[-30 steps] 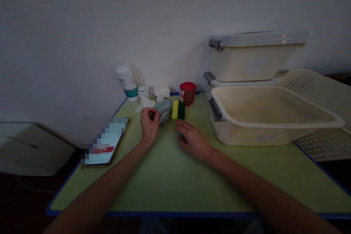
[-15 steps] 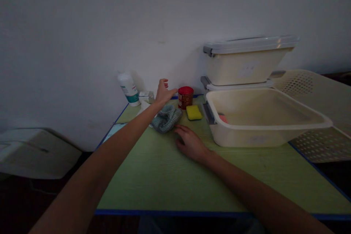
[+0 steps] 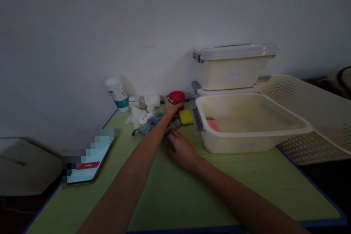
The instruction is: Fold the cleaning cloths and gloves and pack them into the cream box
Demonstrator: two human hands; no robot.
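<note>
My left hand is wrapped round a red can with a red lid, which stands upright near the wall. Beneath that wrist lies a crumpled grey-green checked cloth. My right hand rests on the table at the cloth's near edge, its fingers loosely bent and the thumb apart from them. The fingertips are at the cloth, though I cannot tell whether they touch it. A yellow sponge with a dark underside sits just right of the can.
An open cream bin holds a pinkish item. Behind it are stacked lidded bins and a white perforated basket. At left are a white bottle, a clear bottle on its side, crumpled tissues and a phone.
My left hand has moved from beside the red can to a hold round it. The right hand has stayed by the cloth. The view has shifted, showing more of the phone.
</note>
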